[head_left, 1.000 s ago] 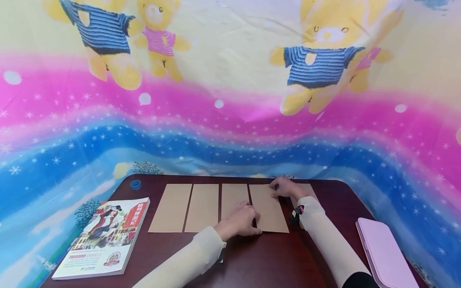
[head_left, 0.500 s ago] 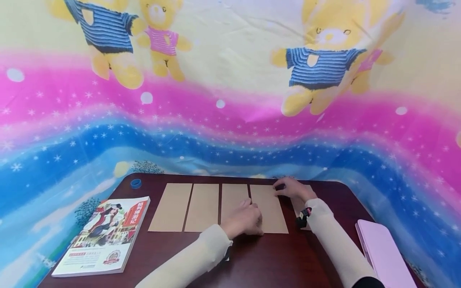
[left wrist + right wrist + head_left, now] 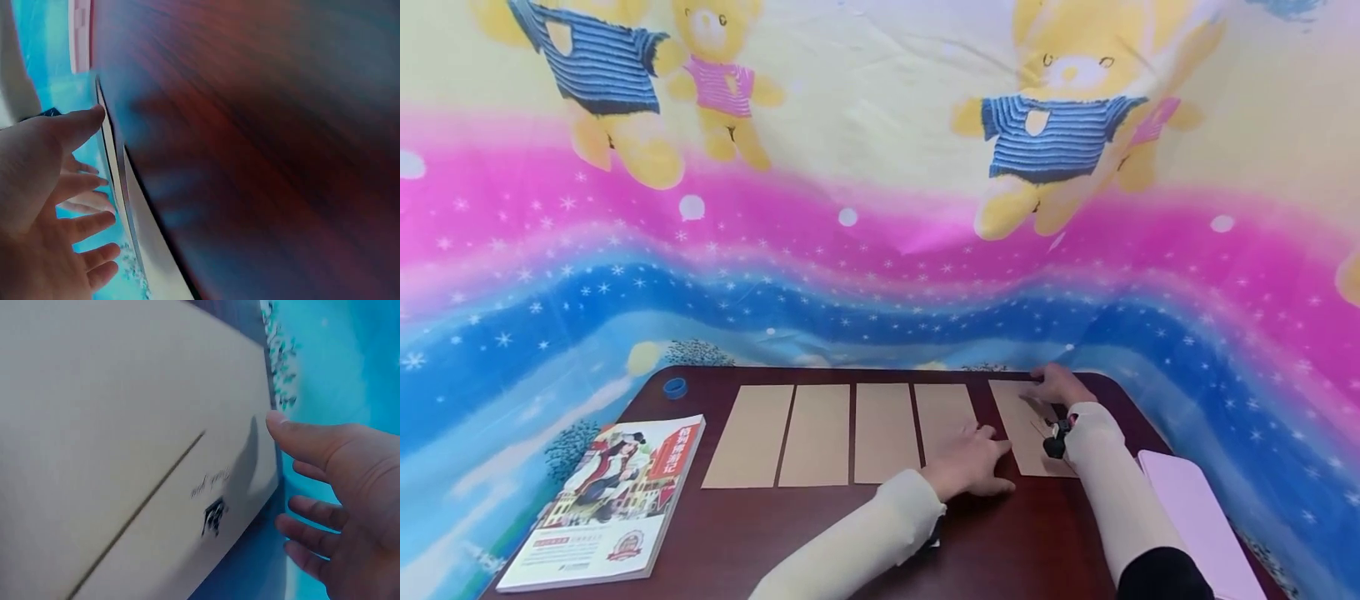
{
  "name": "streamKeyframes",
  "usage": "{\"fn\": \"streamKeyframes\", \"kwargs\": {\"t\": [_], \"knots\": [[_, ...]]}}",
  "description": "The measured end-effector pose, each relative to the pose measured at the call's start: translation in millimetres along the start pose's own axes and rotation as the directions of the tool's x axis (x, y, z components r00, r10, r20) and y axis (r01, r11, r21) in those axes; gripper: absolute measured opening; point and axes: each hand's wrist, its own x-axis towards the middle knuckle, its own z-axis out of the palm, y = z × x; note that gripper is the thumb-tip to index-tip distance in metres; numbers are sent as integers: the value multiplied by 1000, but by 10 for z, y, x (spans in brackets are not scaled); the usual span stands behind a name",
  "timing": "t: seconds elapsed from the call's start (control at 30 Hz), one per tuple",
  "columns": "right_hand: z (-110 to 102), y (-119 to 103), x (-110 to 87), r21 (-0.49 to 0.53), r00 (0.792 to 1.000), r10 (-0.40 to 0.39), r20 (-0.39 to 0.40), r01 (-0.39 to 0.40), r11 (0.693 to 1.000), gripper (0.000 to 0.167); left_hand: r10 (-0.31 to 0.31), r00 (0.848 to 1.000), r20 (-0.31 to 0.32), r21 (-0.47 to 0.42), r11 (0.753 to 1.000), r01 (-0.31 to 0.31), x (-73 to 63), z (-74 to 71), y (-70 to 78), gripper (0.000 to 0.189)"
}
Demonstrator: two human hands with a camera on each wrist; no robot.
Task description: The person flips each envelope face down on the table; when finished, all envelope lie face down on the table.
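Several tan kraft-paper rectangles lie in a row on the dark red table. My left hand (image 3: 966, 462) is over the near part of the fourth rectangle (image 3: 943, 400), fingers spread and pointing right. In the left wrist view, that hand (image 3: 44, 212) shows thumb and fingers apart with nothing between them. My right hand (image 3: 1063, 387) is at the far right corner of the last rectangle (image 3: 1011, 408). Close up in the right wrist view, this rectangle (image 3: 125, 394) bears a dark line, small lettering and a black drawing. The thumb tip is right at its edge, the other fingers loose beyond it.
A paperback book (image 3: 602, 500) with an illustrated cover lies at the left. A blue ring (image 3: 675, 387) sits near the far left corner, and a pink case (image 3: 1195, 517) at the right. A patterned cloth (image 3: 880, 292) hangs behind the table (image 3: 820, 533).
Both hands have moved right. The left went from the border of the third and fourth rectangles across the fourth; the right left the fourth's far corner for the last one's. The rectangles keep their places.
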Motion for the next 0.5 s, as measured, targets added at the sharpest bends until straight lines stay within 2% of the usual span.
{"fn": "streamKeyframes", "kwargs": {"t": [0.2, 0.4, 0.5], "knots": [[32, 188, 14, 5, 1000, 1, 23, -1, 1000, 67, 16, 999, 39, 50, 999, -18, 160, 35, 218, 34], [4, 185, 47, 12, 998, -34, 43, 33, 999, 58, 7, 1000, 3, 67, 998, -7, 238, 60, 259, 15], [-36, 141, 48, -17, 996, -58, 64, 59, 998, 58, 5, 1000, -24, 86, 996, -3, 264, 50, 257, 13]]}}
